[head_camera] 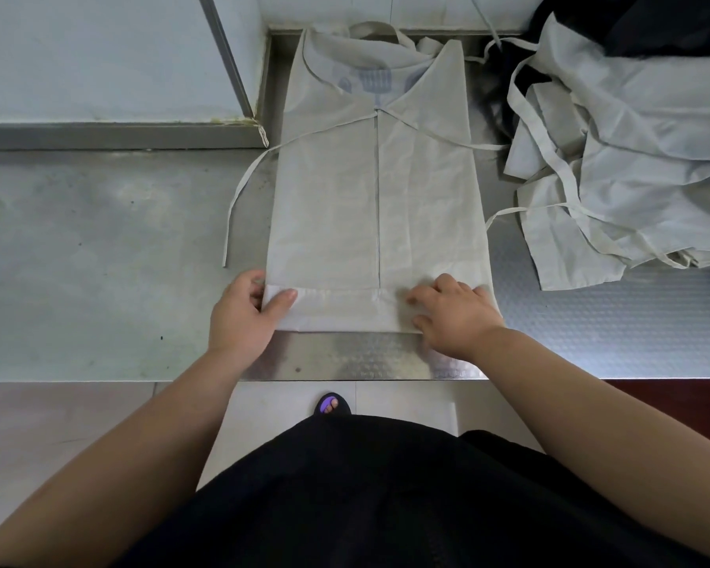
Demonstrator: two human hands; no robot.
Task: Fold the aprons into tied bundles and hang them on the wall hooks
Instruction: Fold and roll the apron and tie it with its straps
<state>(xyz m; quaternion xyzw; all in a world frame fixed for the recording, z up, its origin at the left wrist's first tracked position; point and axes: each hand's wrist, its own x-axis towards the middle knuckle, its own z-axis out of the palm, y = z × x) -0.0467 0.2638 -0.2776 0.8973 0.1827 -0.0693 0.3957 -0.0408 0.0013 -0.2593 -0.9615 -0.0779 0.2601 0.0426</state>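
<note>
apron point(369, 198) mid-counter, near hem turned up under both hands

steel counter point(99, 260): bare metal wide open on the left, a raised ledge behind it, front edge just below the hands. loose tie point(238, 190) trails off the apron's left side. left hand point(242, 311) pinches the turned hem's left end, thumb on top, fingers tucked behind. apron folded into a long strip, long axis running away from the person, neck loop at the far wall. right hand point(453, 317) clamps the hem's right end, fingers bent over it, thumb along its near edge. heaped aprons point(632, 166) crowd the right side.
</note>
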